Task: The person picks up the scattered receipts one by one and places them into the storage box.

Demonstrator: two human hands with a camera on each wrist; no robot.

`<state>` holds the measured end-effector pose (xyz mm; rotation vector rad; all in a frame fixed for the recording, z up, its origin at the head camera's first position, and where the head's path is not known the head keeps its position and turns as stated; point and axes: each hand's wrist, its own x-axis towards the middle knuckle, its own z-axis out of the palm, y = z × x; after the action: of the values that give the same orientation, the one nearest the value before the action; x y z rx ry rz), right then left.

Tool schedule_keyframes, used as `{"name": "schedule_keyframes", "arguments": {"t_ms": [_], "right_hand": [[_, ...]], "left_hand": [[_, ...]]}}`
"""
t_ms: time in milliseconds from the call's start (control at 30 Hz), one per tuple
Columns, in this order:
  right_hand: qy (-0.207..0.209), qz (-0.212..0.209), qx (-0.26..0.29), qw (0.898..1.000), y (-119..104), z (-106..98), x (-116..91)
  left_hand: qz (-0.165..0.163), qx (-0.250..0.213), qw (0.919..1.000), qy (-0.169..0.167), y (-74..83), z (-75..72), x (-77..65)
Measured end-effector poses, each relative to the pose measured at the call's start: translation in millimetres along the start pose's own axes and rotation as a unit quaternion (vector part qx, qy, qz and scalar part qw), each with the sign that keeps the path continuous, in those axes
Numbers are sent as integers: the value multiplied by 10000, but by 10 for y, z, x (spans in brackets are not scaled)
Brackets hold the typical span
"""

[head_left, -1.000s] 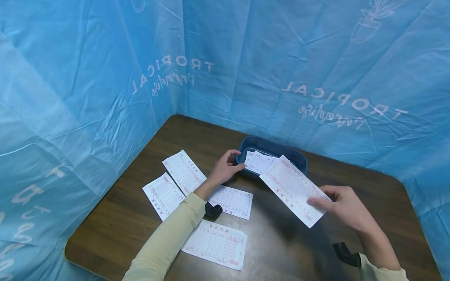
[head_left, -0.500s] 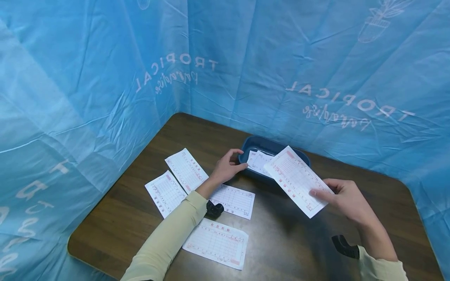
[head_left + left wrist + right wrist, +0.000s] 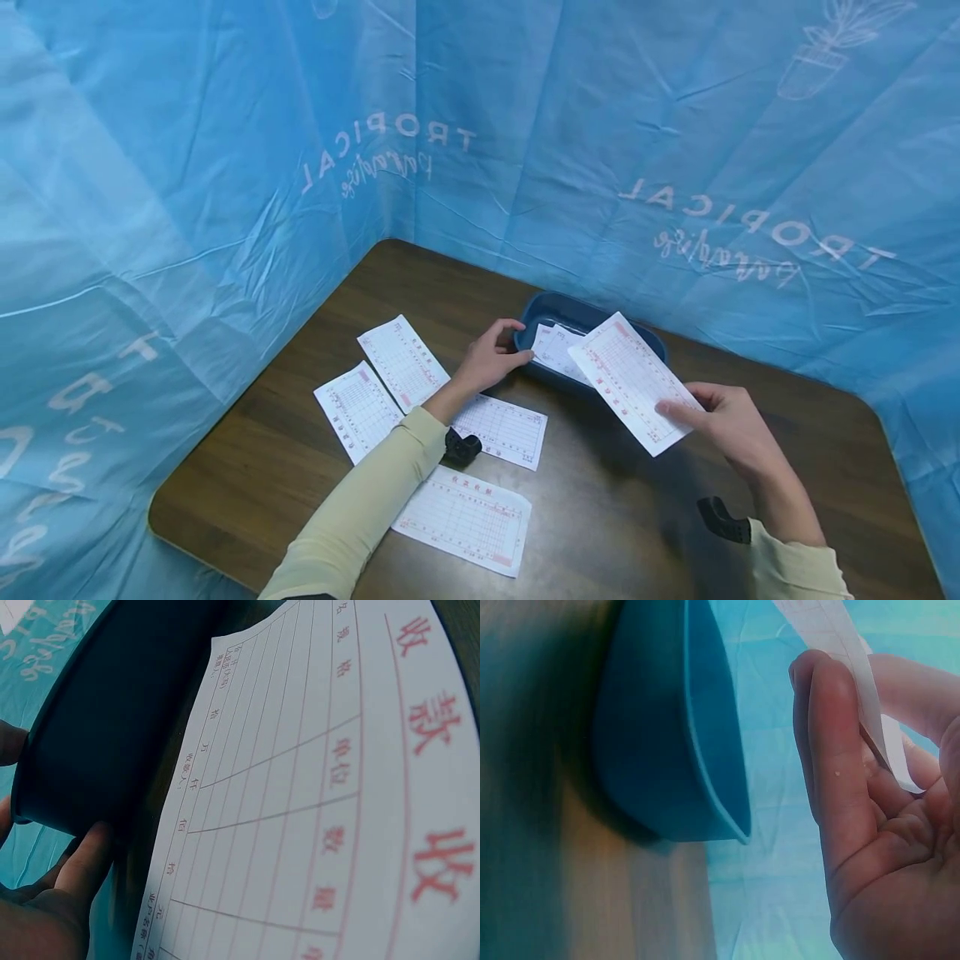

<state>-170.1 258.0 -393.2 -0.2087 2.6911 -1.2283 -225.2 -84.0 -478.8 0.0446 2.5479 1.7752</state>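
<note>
My right hand [image 3: 723, 417] pinches a white printed receipt form [image 3: 630, 379] between thumb and fingers, above the near right part of a dark blue plastic bin [image 3: 551, 379]. In the right wrist view the held form [image 3: 866, 697] is seen nearly edge-on, bending between thumb and fingers. At the bin's left end, my left hand [image 3: 483, 358] holds the rim and wall between thumb and fingers. Other slips [image 3: 557, 348] lie inside the bin, partly covered by the held form. The left wrist view has a form [image 3: 300, 787] close to the lens, beside the bin.
Several more receipt forms lie on the brown wooden table [image 3: 247, 500]: two at the left [image 3: 358, 412], one partly under my left forearm [image 3: 506, 429], one near the front [image 3: 468, 521]. Blue printed cloth [image 3: 525, 150] hangs behind and to the left of the table.
My right hand has lifted the form slightly up and away from the bin's slips, turning it a little. The left hand stays at the bin's left end. The whole head view has shifted slightly.
</note>
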Motion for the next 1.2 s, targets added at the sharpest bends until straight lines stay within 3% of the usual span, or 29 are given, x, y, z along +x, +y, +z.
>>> {"name": "schedule_keyframes", "arguments": {"t_ms": [267, 567, 1200], "right_hand": [[-117, -27, 124, 9999, 4, 71, 89], [-211, 110, -197, 9995, -16, 84, 172], [-188, 67, -187, 9996, -4, 70, 289]], "left_hand": [[101, 2, 9999, -88, 0, -25, -18], [103, -49, 9999, -107, 15, -23, -31], [72, -56, 9999, -77, 0, -18, -13]]}}
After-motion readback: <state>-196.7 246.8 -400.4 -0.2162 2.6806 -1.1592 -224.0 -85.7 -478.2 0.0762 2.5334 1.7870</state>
